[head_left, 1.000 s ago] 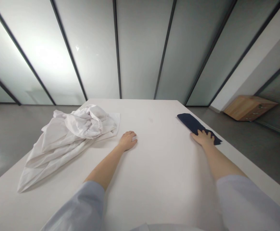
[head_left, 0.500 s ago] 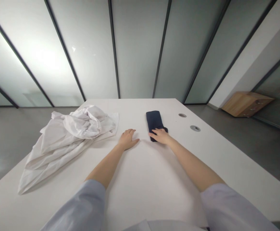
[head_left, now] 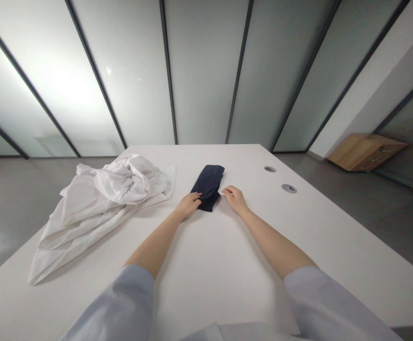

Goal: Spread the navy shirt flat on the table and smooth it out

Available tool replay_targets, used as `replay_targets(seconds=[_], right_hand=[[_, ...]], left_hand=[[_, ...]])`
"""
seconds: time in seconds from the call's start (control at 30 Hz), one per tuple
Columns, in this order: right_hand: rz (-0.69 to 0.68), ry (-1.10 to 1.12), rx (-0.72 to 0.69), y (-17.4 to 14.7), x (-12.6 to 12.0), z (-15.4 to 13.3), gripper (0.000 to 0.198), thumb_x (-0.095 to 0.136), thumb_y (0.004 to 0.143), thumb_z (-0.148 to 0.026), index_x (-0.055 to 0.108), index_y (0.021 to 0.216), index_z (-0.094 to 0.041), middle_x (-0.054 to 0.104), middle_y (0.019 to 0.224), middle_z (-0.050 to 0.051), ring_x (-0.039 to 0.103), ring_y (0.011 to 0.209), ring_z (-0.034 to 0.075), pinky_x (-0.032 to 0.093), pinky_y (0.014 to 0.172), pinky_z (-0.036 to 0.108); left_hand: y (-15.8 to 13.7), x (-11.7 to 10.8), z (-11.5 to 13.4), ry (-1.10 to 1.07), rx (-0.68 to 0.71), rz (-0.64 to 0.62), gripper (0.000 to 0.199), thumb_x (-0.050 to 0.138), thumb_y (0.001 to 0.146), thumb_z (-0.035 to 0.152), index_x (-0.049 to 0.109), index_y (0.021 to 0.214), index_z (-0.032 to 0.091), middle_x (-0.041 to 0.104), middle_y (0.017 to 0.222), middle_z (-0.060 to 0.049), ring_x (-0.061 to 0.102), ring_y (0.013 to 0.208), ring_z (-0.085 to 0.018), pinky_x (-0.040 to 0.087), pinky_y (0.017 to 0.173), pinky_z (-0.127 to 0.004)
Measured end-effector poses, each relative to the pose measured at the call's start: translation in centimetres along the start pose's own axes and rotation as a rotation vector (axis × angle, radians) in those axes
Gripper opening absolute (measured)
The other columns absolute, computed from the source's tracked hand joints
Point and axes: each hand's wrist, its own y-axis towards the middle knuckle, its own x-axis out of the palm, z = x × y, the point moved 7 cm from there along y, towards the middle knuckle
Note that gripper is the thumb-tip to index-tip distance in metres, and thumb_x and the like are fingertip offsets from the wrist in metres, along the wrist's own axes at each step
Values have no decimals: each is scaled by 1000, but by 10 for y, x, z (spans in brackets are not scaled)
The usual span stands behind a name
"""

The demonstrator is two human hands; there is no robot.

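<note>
A folded navy cloth lies on the table at a slant, its far end leaning right. My left hand is on its near left edge, with the fingertips over the fabric and the thumb hidden. It seems to grip that edge. Just right of the cloth is my right hand, its fingers curled in towards the thumb. A narrow strip of white tabletop shows between those fingertips and the cloth, and no item shows in them.
A crumpled white cloth spreads over the left side of the white table. Two round cable holes, a far one and a nearer one, sit at the right. Beyond stand frosted glass panels and a wooden cabinet.
The navy cloth has shifted left and turned, so it now lies against my left hand. My right hand has come off the cloth and its fingers have curled.
</note>
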Motion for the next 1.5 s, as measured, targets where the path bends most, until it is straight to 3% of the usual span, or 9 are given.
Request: replay_targets(seconds=[0.23,0.53,0.67,0.73,0.87,1.1,1.27,1.4,1.5], right_hand=[[241,-6,-4,-2,-24,-1,23,45,81,-36,55,65,-23,60,71,3,55,71,20,44,71,33],[294,-171,-112,-3,-32,-9,21,43,84,-30,56,68,-24,60,74,5,54,79,23,43,79,37],[85,-263,-202,-5,-9,-16,18,48,83,-27,65,87,-21,66,95,8,58,95,24,43,89,40],[-59,-334,-208,-7,9,-14,22,52,82,-28,67,97,-21,66,110,10,56,106,25,41,95,41],[-208,-492,-106,-7,26,4,30,53,85,-35,67,108,-21,60,127,12,51,120,29,36,101,47],[82,-520,168,9,-18,49,43,55,81,-37,58,121,-20,57,128,15,47,120,33,36,98,51],[341,-383,193,5,-45,44,48,45,79,-28,52,124,-14,57,121,18,49,112,31,37,95,47],[348,-274,44,3,-41,20,36,44,79,-28,57,110,-17,61,109,14,51,105,27,38,94,43],[320,-255,-84,0,-37,-1,19,45,81,-29,59,90,-20,62,92,10,53,93,26,39,89,41]], left_hand=[[-2,-2,-23,-433,-164,-19,29,42,79,31,64,69,15,69,75,-4,64,79,-23,51,72,-33],[-3,-40,-73,-464,-469,640,44,35,94,34,40,134,17,58,125,-13,59,113,-20,48,95,-36],[-22,-66,-39,-77,-271,828,57,48,86,28,33,139,12,43,142,-17,36,135,-26,29,113,-43],[-22,-61,-13,114,-111,714,53,50,85,27,40,136,14,46,140,-15,36,135,-26,27,114,-44],[-11,-23,8,317,7,196,39,55,84,37,60,117,18,60,126,-11,50,123,-28,34,108,-43],[-19,9,19,262,211,-160,77,69,66,64,57,129,21,50,140,-11,44,131,-30,32,109,-39],[-18,20,13,347,195,-277,83,71,66,59,46,139,29,31,153,-8,24,142,-30,20,114,-43],[-13,19,10,301,171,-297,47,55,84,37,56,130,31,40,148,-2,32,139,-24,25,113,-39],[-7,8,12,195,133,-129,36,46,86,22,65,116,25,58,134,-3,49,127,-23,33,109,-38]])
